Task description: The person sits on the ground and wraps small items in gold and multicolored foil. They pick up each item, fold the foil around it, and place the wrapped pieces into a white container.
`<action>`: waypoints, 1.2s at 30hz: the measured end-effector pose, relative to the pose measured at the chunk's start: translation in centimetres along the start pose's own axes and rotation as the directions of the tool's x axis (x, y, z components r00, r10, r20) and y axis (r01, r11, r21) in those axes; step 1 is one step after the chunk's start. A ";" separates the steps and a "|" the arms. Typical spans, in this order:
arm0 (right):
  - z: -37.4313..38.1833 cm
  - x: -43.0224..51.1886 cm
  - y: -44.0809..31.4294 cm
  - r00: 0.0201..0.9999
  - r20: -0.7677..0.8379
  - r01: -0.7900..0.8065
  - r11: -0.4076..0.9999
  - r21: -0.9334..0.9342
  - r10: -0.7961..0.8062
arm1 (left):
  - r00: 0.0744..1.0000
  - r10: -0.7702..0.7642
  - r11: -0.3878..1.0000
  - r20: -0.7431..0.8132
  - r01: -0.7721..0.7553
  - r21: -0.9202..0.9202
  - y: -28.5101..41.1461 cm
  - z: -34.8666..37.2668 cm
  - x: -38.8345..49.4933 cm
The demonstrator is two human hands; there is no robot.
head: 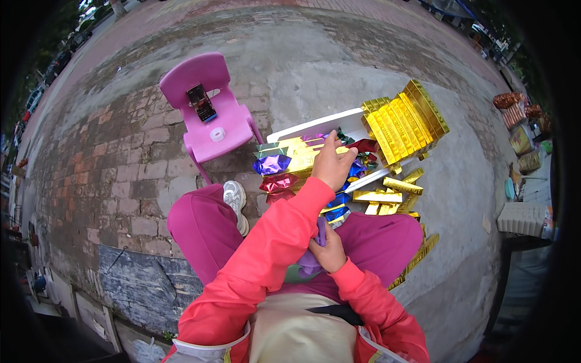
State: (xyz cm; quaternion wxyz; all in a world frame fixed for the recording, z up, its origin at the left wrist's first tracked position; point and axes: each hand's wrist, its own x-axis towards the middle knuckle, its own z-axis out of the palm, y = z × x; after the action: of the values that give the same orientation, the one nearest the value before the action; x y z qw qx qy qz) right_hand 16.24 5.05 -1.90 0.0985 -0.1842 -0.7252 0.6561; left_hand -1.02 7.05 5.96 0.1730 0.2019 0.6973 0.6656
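My left hand (pixel 330 162) reaches over a pile of shiny foil-paper pieces, its fingers apart and nothing visible between them. Blue foil (pixel 272 164) and red foil (pixel 278 182) ends stick out of the pile around gold foil bars (pixel 302 159). Whether the fingertips touch the pile I cannot tell. Close to my lap, my right hand (pixel 330 250) grips a soft purple cloth-like piece (pixel 310 264); the left forearm covers part of it. Beyond the pile, a stack of embossed gold foil bars (pixel 399 129) rests on a white board or tray (pixel 317 123).
A pink plastic chair (pixel 229 136) ahead on the left carries a phone (pixel 201 103) and a roll of clear tape (pixel 217 134). Loose gold bars (pixel 376 197) lie on the concrete by my right knee. A dark weathered board (pixel 145 281) is at lower left, egg trays (pixel 521 219) far right.
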 end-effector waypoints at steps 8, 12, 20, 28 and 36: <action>-0.3 3.8 -2.4 0.972 -0.223 0.066 0.995 -0.070 -0.081 | 0.885 0.316 0.918 -0.341 -0.194 0.347 -1.8 -10.3 -6.6; 1.4 8.7 -4.7 0.946 -0.272 0.137 0.979 -0.152 -0.174 | 0.897 0.193 0.911 -0.397 -0.014 0.412 -4.7 -14.0 -6.2; 3.3 15.2 -5.3 0.956 -0.171 0.125 0.857 -0.500 -0.239 | 0.940 0.037 0.937 -0.338 0.084 0.338 -7.3 -14.6 -4.0; 2.4 15.9 -5.0 0.966 -0.185 0.098 0.918 -0.383 -0.180 | 0.949 -0.014 0.963 -0.316 0.098 0.252 -6.6 -14.8 -4.3; 3.7 16.1 -3.9 0.971 -0.146 0.149 0.956 -0.254 -0.190 | 0.954 -0.160 0.987 -0.254 0.157 -0.034 -6.6 -14.6 -4.2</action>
State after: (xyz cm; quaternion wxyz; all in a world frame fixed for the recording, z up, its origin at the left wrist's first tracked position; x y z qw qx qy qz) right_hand -0.45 7.74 -0.05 0.1924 -0.1865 -0.8016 0.5344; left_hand -5.17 -7.86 0.04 0.1359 0.0566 0.7232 0.6748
